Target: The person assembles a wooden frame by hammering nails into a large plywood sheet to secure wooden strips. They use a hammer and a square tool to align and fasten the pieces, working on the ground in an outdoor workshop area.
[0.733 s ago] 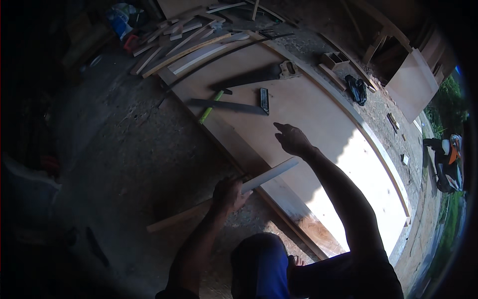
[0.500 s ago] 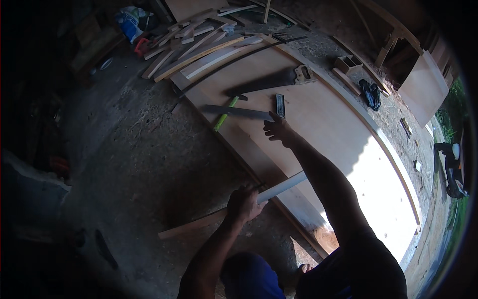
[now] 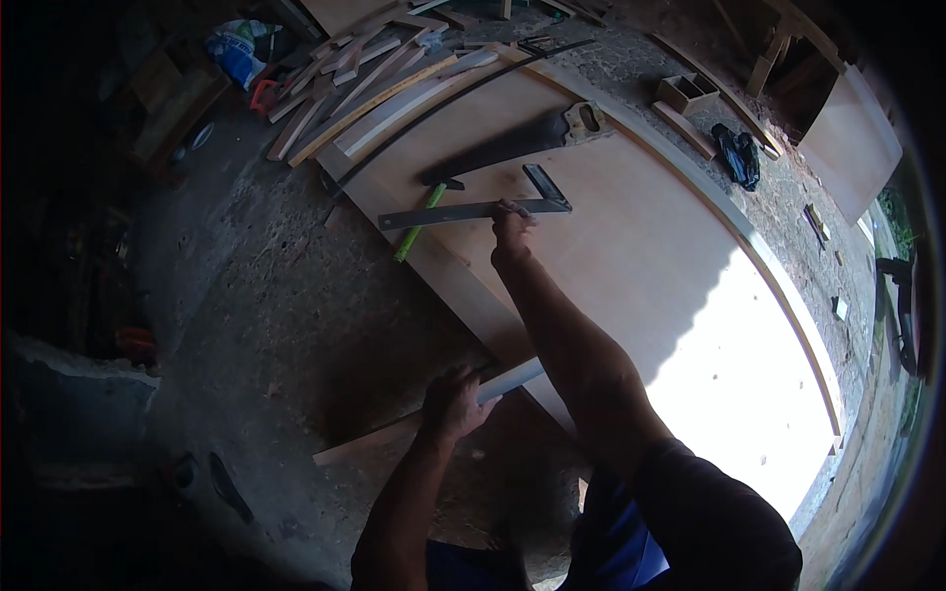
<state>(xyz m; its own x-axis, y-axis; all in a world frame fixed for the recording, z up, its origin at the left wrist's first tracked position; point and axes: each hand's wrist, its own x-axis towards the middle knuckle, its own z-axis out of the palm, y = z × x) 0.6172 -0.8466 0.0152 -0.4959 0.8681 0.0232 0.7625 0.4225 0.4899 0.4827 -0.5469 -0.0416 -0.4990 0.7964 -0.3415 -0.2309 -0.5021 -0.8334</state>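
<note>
My left hand [image 3: 453, 404] is closed around a narrow wooden batten [image 3: 384, 433], which slants from the floor up over the near edge of a large plywood panel [image 3: 611, 227]. Farther forward, my right hand [image 3: 513, 227] has its fingers on the metal blade of a carpenter's square [image 3: 443, 212], close to its dark stock. The square lies over the panel, its blade crossing the green handle of a hammer [image 3: 422, 223]. Just beyond is a handsaw [image 3: 503, 148] lying flat, its grip toward the right.
A heap of wood offcuts [image 3: 365, 69] lies at the far left, near a blue-and-white bag [image 3: 239, 51]. To the far right are a small open wooden box [image 3: 687, 94] and a black plastic bag [image 3: 737, 158]. Sunlight falls on the panel's right part.
My right hand has gone from spread fingers beside the square to fingers closed on its blade. The square has turned, and its stock now slants. My left hand still holds the batten.
</note>
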